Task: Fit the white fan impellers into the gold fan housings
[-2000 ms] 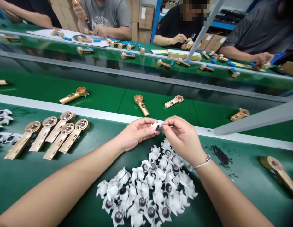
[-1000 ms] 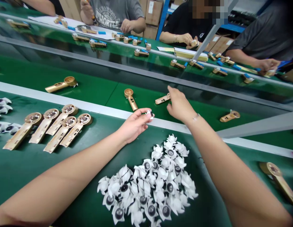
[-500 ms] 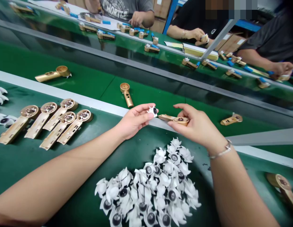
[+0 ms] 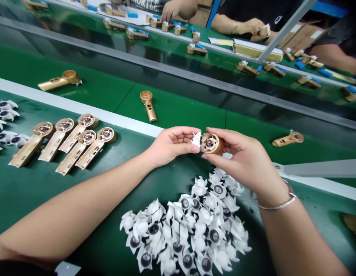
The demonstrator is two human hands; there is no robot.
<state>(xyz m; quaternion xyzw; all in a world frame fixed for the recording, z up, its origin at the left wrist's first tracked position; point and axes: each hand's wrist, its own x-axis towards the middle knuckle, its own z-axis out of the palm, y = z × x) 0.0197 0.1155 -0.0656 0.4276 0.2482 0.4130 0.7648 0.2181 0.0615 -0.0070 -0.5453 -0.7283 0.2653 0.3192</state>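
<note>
In the head view, the left hand (image 4: 173, 146) is pinching a white vaned plastic piece (image 4: 196, 140) between thumb and fingertips, while the right hand (image 4: 243, 163) is curling around a gold metal housing (image 4: 210, 143), with its thumb and fingers clamped on the round cup end. The cup's open face is turned toward the camera, so the housing's long axis is running foreshortened back into the right hand (its handle is mostly hidden). The white piece is sitting just to the left of the cup, right at its rim; I cannot tell whether they are touching. The right hand is gripping the housing, and the left is only just beside it. Below the hands, a heap of white vaned pieces (image 4: 183, 230) is lying on the green work surface (image 4: 36, 199), and five more gold housings (image 4: 64, 134) are lying side by side to the left.
</note>
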